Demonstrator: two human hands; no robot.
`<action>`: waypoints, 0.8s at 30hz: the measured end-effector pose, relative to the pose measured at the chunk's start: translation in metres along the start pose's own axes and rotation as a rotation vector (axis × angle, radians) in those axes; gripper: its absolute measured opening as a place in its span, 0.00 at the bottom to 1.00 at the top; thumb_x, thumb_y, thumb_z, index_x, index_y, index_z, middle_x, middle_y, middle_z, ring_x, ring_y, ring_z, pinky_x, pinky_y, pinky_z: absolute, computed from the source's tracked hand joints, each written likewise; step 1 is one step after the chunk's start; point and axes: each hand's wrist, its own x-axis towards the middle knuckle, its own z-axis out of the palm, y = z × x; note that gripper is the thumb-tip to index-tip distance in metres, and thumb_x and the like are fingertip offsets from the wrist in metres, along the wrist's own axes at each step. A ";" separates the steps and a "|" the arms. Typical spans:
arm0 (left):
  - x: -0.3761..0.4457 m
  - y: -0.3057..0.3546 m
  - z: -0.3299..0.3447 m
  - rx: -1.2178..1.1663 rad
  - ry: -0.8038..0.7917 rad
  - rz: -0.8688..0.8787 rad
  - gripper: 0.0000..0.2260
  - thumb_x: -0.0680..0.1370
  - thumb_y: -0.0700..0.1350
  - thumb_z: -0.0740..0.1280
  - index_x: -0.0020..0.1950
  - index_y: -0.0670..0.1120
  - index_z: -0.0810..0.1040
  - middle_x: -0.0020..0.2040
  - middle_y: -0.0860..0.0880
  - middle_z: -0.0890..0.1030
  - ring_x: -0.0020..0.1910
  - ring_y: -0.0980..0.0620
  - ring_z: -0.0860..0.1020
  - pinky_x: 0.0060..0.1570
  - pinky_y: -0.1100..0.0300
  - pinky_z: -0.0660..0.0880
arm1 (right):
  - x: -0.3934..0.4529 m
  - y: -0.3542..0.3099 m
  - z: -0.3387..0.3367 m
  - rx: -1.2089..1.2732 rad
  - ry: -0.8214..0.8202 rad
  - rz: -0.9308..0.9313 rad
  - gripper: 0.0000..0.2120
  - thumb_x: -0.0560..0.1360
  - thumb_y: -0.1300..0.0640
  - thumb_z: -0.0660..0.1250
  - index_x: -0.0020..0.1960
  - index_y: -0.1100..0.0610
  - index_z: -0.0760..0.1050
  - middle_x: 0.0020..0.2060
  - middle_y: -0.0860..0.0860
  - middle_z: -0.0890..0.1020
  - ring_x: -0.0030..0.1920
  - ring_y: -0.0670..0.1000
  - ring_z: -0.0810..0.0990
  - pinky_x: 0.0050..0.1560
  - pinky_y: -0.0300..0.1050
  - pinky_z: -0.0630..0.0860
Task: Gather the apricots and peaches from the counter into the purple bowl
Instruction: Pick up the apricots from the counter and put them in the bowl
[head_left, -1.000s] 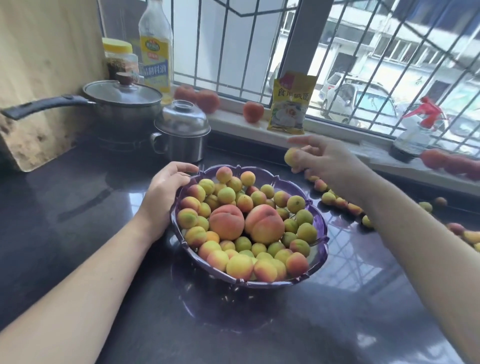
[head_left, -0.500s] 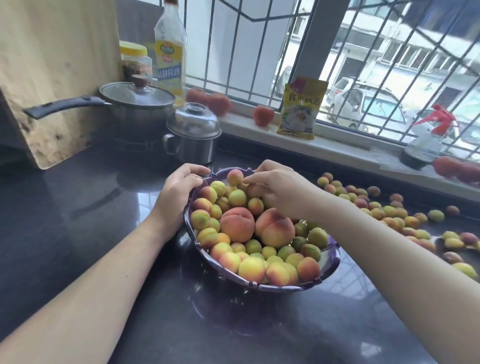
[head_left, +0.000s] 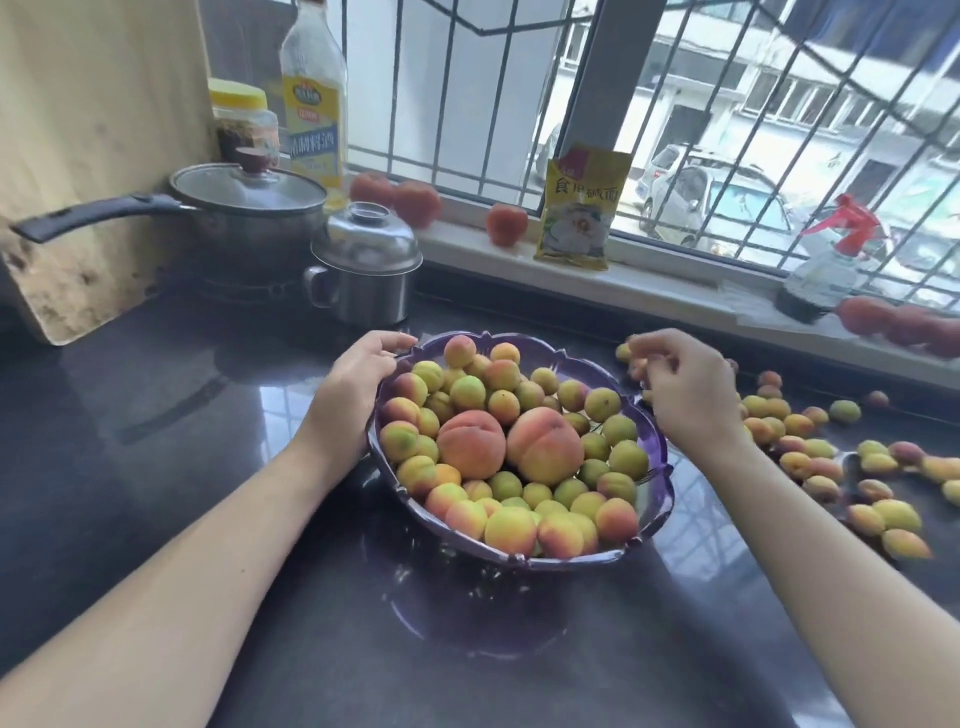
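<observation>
Here the purple bowl (head_left: 655, 488) sits upright in the middle of the dark, glossy counter (head_left: 156, 415), its scalloped rim facing up and its rounded body mirrored in the polished stone below. It is heaped with small apricots (head_left: 511, 530), smooth-skinned, yellow-green with orange-red blushes, and two much bigger peaches (head_left: 544, 446) lie side by side on top of the pile, each showing its crease.

The left hand (head_left: 347, 391) grips the bowl's far-left rim, thumb hooked over the edge and fingers curled round the outside wall. The right hand (head_left: 685, 387) hovers past the bowl's right edge, above the counter, its fingers bent inward; a small apricot (head_left: 623, 353) shows just at the fingertips, but I cannot tell whether it is pinched or only lying behind them.

More loose apricots (head_left: 810, 457) are scattered over the counter to the right, some touching, some apart.

Behind the bowl stand a lidded steel mug (head_left: 363, 275) and a glass-lidded saucepan (head_left: 249, 213) with a black handle pointing left. A wooden board (head_left: 93, 130) leans against the left wall. On the pale windowsill (head_left: 675, 291) are a yellow packet (head_left: 579, 208), red fruit (head_left: 506, 224), a tall bottle (head_left: 314, 98) and a red-topped spray bottle (head_left: 826, 270), beneath a barred window.
</observation>
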 end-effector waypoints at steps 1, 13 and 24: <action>-0.002 -0.001 0.003 0.007 -0.012 -0.005 0.17 0.72 0.47 0.60 0.56 0.46 0.82 0.47 0.45 0.84 0.45 0.50 0.81 0.47 0.56 0.79 | -0.008 0.016 -0.005 -0.031 0.038 0.072 0.14 0.78 0.67 0.60 0.53 0.56 0.83 0.45 0.52 0.85 0.46 0.51 0.83 0.52 0.48 0.78; -0.010 -0.004 0.004 0.076 -0.018 -0.013 0.17 0.74 0.49 0.63 0.60 0.46 0.83 0.52 0.47 0.88 0.50 0.52 0.85 0.51 0.54 0.80 | -0.048 0.074 -0.018 -0.327 0.171 0.377 0.16 0.79 0.65 0.62 0.66 0.61 0.75 0.67 0.62 0.71 0.61 0.66 0.75 0.60 0.56 0.73; -0.011 0.000 0.005 0.106 -0.012 -0.006 0.16 0.74 0.47 0.63 0.58 0.46 0.82 0.48 0.49 0.88 0.46 0.54 0.85 0.48 0.58 0.82 | -0.037 0.081 -0.014 -0.534 0.089 0.438 0.09 0.82 0.60 0.64 0.61 0.61 0.73 0.62 0.64 0.72 0.55 0.67 0.78 0.54 0.55 0.77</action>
